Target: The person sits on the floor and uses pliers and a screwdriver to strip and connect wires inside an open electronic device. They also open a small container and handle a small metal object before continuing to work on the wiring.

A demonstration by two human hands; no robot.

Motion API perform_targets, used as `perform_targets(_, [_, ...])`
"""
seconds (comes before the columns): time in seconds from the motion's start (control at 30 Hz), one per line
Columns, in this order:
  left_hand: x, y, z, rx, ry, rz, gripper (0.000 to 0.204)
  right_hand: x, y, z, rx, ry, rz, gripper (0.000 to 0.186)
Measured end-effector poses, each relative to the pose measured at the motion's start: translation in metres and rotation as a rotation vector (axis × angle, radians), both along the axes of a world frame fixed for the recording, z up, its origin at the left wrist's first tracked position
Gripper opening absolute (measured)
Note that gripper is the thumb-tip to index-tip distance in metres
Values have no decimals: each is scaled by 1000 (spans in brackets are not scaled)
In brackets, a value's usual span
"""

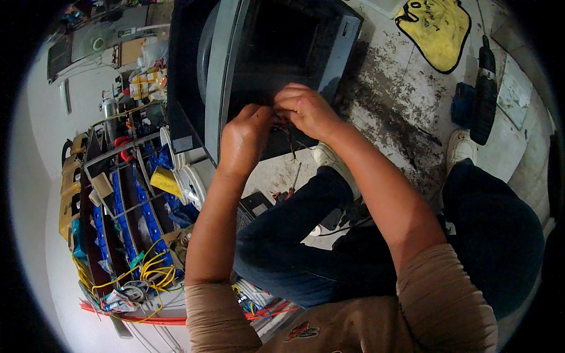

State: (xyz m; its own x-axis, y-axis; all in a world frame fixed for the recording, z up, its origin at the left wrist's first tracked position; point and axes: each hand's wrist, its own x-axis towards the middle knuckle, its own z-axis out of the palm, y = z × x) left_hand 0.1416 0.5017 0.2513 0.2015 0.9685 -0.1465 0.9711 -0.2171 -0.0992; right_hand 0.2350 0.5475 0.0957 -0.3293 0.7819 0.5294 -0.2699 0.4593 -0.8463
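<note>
My left hand [247, 135] and my right hand [303, 109] meet at the front lower part of a dark, box-shaped appliance [276, 38] with a grey frame. Both have fingers curled and pinched around a small bunch of thin wires [288, 140], whose ends dangle below my fingertips. The exact grip of my fingertips is partly hidden. A screwdriver [292, 185] lies on the floor below, beside my leg.
My legs and shoes surround the work on a grimy floor [394, 76]. At right lie a black drill [484, 94], blue case [462, 103] and yellow cloth [435, 29]. At left stand shelves with blue bins [118, 206], yellow cables [156, 270] and clutter.
</note>
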Motion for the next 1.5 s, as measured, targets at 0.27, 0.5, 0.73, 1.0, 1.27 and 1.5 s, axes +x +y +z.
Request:
perform_targets(0.27, [-19, 1, -21, -363, -1206, 1177, 18, 0, -3, 1, 27, 9, -6, 13])
perform_targets(0.5, [2, -22, -18, 60, -291, 572, 18, -4, -3, 1, -59, 59, -43, 14])
perform_targets(0.73, [15, -13, -13, 195, 10, 222, 10, -3, -3, 2, -70, 29, -42, 15])
perform_targets(1.0, [15, -5, -15, 156, -66, 240, 11, -2, -5, 3, -17, 15, -38, 17])
perform_targets(1.27, [10, -2, -5, 98, -111, 348, 14, -4, -4, 1, -60, 50, -51, 15])
perform_targets(1.5, [14, -4, -7, 101, 32, 155, 14, -4, -6, 4, -85, 21, -28, 14])
